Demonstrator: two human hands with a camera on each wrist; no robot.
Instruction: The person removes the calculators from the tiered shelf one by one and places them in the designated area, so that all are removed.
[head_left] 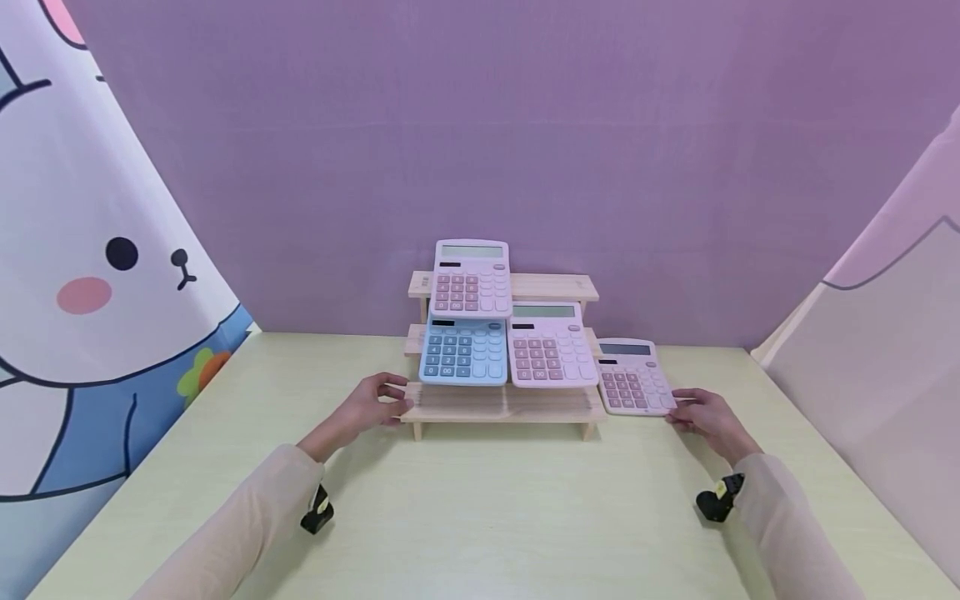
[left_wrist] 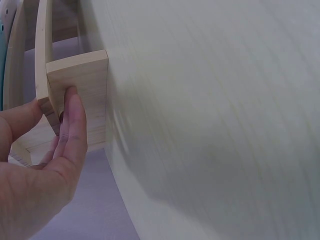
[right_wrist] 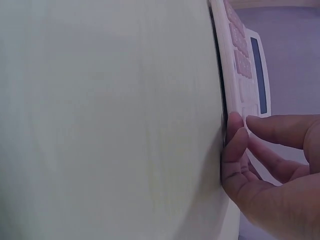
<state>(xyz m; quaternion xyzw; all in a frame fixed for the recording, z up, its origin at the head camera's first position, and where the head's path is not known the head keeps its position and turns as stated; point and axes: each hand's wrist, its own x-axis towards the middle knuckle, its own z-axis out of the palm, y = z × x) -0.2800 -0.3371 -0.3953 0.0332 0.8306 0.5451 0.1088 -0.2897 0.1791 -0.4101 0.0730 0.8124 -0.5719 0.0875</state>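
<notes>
While the left hand (head_left: 375,402) grips the wooden stand (head_left: 504,405), low tier, the right hand (head_left: 707,420) pinches one pink calculator (head_left: 637,379), on table (head_left: 480,508) beside it; firm bracing, light pinch advisable.

The left grip (left_wrist: 47,172) pinches the end of a wooden stand (left_wrist: 90,80) on a pale tabletop (left_wrist: 210,110).

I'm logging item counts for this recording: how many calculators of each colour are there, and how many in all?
Pink calculators: 3 (top one, middle one, rightmost one)
Blue calculator: 1
Total: 4 calculators
</notes>
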